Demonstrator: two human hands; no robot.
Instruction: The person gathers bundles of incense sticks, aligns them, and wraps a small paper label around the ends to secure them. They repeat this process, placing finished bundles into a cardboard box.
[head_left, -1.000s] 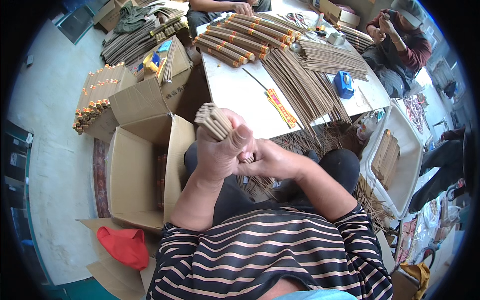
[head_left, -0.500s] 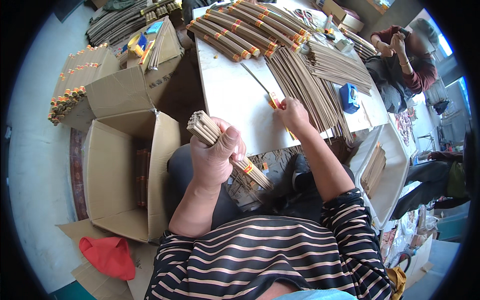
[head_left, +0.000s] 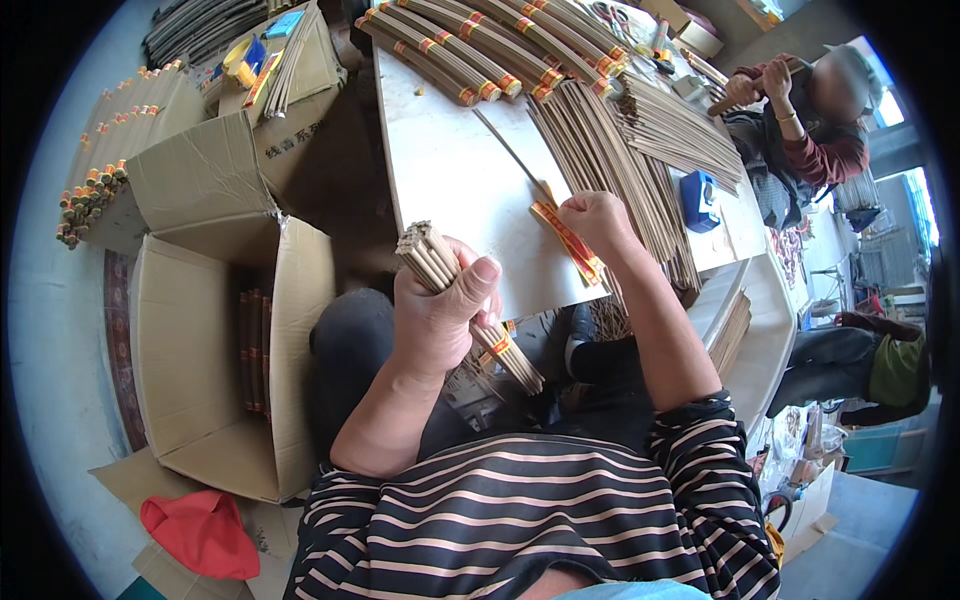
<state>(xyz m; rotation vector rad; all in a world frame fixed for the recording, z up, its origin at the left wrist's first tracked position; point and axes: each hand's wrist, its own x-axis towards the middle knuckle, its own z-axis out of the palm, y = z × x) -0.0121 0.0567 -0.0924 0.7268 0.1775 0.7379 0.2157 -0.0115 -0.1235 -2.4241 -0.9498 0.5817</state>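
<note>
My left hand is wrapped round a bundle of thin tan incense sticks. The bundle slants down to the right over my lap, and a yellow-and-red paper band circles its lower part. Over the white tabletop, my right hand is closed, thumb and fingers pressed together. What its fingertips hold, if anything, is hidden. Red-and-yellow label strips lie just beside and below those fingers. A single dark stick runs from beside the strips toward the far left of the table.
Loose sticks and banded bundles cover the table's far and right parts. A blue tape dispenser stands at right. At left is an open carton with bundles inside. A white tub sits right; a co-worker handles sticks beyond.
My right hand has drawn slightly up and right off the label strips, which now show more fully. The bundle in my left hand stays gripped. The whole view has shifted a little.
</note>
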